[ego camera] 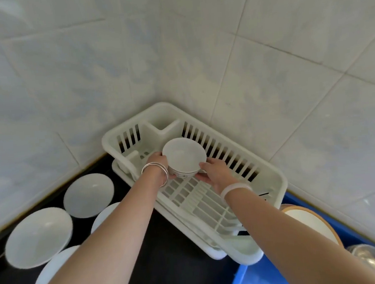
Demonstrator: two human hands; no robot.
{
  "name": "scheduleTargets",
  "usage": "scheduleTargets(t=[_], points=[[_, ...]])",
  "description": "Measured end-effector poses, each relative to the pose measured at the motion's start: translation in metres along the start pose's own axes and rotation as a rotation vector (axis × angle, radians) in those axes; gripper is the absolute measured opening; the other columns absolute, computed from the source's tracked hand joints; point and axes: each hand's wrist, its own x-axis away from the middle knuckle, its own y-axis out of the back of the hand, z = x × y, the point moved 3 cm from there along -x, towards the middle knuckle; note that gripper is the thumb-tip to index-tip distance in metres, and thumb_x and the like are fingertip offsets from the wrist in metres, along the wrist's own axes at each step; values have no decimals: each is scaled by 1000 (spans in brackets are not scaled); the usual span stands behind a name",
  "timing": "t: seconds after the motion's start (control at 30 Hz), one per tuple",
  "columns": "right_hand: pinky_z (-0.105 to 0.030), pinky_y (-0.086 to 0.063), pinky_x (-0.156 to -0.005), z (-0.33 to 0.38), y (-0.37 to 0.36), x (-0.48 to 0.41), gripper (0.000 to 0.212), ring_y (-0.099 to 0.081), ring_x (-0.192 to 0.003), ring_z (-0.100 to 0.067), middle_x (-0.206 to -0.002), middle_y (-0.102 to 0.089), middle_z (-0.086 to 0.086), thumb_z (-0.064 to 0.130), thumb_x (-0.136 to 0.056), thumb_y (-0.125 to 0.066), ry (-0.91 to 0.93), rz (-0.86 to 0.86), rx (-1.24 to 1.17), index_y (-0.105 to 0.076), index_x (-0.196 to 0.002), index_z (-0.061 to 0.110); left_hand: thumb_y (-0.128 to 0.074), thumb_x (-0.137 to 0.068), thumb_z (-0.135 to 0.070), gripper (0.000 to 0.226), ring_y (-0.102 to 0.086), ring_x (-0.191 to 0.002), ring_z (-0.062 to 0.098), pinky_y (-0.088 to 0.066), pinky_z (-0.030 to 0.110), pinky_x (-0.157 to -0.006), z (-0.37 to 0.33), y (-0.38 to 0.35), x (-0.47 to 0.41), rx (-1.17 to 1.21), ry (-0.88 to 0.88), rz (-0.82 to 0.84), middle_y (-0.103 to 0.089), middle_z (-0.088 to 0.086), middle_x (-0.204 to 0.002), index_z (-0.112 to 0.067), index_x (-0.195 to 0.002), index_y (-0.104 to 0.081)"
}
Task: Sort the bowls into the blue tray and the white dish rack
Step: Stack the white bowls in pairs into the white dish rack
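Note:
A small white bowl (184, 155) with a dark mark on its side is held upright between both my hands, over the far end of the white dish rack (273, 175). My left hand (155, 164) grips its left side and my right hand (214, 172) cups its right underside. The blue tray (246, 279) shows at the bottom right, partly behind my right arm. In it I see a white bowl with an orange rim (311, 221) and a clear glass bowl (374, 261).
Several white bowls (88, 194) (38, 237) sit on the black counter (170, 268) to the left of the rack, some hidden under my left arm. Tiled walls meet in a corner right behind the rack.

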Motion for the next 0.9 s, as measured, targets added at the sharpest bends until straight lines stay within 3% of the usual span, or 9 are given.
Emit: scheduleTargets(t=[0.17, 0.3, 0.5, 0.6, 0.7, 0.8, 0.9], points=[[-30, -53, -85, 5, -4, -11, 45, -61, -107, -28, -133, -54, -17, 3, -94, -53, 52, -18, 45, -45, -138, 3, -29, -96, -3, 40, -49, -105, 39, -50, 47, -67, -3, 1, -11, -11, -35, -5, -41, 20, -138, -10, -131, -45], [-29, -53, -85, 5, -5, -18, 47, -60, -109, -28, -132, -54, -17, 4, -94, -53, 48, -31, 25, -42, -140, 5, -31, -96, -4, 39, -47, -119, 44, -50, 49, -72, -4, -2, -19, 2, -44, 8, -40, 20, -140, -11, -132, -45], [-18, -52, -66, 2, -8, -15, 38, -57, -98, -18, -121, -56, -5, 15, -96, -50, 54, -7, -31, -49, -134, 9, -32, -96, -6, 38, -47, -119, 45, -51, 50, -71, -1, -1, -27, -35, -80, 10, -41, 20, -138, -10, -131, -46], [-31, -53, -83, 3, -9, -13, 37, -56, -94, -18, -105, -57, 1, 22, -98, -45, 70, -8, 77, -50, -133, 12, -32, -96, -9, 38, -51, -115, 43, -52, 51, -82, -1, 0, -27, -155, -122, -4, -47, 20, -133, -7, -131, -46], [-46, -43, -103, 5, -6, -6, 34, -56, -114, -32, -128, -58, -15, 23, -99, -41, 91, -88, 168, -55, -122, 4, -33, -95, -14, 39, -52, -116, 41, -46, 48, -98, -6, 4, -25, -390, -212, -46, -53, 24, -128, -2, -127, -50], [-57, -36, -106, 3, -4, 5, 31, -45, -123, -44, -135, -47, -28, 20, -97, -39, 76, -125, 178, -55, -111, -1, -32, -95, -20, 40, -55, -112, 39, -45, 43, -97, -11, 8, -15, -614, -272, -91, -58, 24, -123, -2, -124, -53], [-52, -40, -105, 7, -2, 21, 28, -52, -121, -38, -132, -55, -21, 24, -98, -39, 116, -82, 264, -65, -105, 15, -30, -96, -23, 42, -53, -114, 37, -43, 42, -97, -15, 9, 4, -725, -303, -85, -57, 23, -125, -3, -126, -51]])
